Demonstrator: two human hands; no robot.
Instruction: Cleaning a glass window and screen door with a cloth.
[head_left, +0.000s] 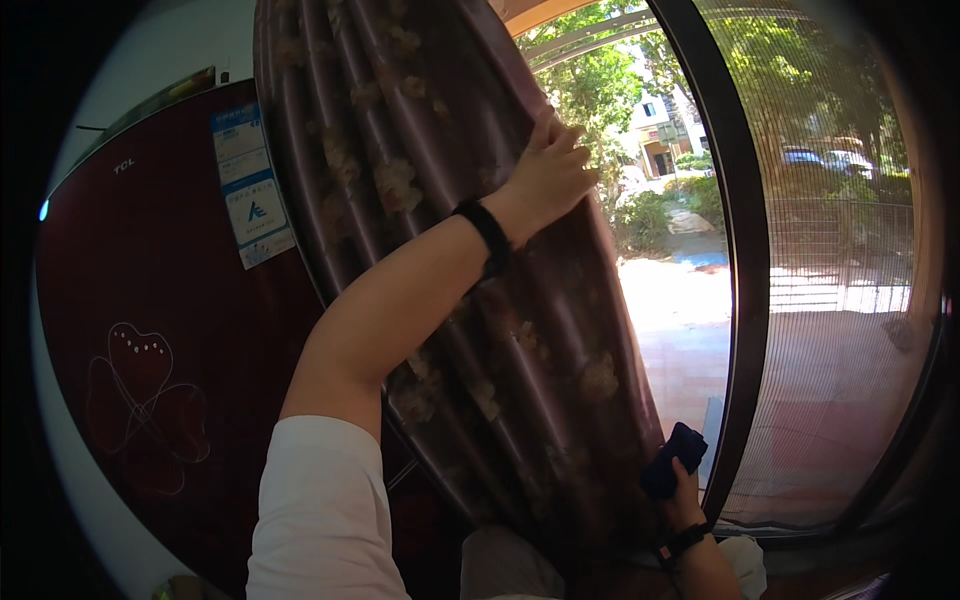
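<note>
A dark purple curtain (450, 150) with a pale flower pattern hangs in folds before me. My left hand (551, 176) is raised across it and grips its right edge, the fingertips curled toward the bright doorway. Lower down on the right, my right hand (684, 491) holds a folded dark blue cloth (673, 459) beside the curtain's lower right edge. The thumb lies over the cloth, while the other fingers are mostly hidden. Black bands circle both wrists.
On the left stands a dark red TCL refrigerator (67, 247) with printed labels (255, 202) on its door. A dark door frame (739, 225) rises at right, next to a mesh screen panel (840, 315). Sunlit paving (667, 322) and trees show outside. My knee (510, 562) is below.
</note>
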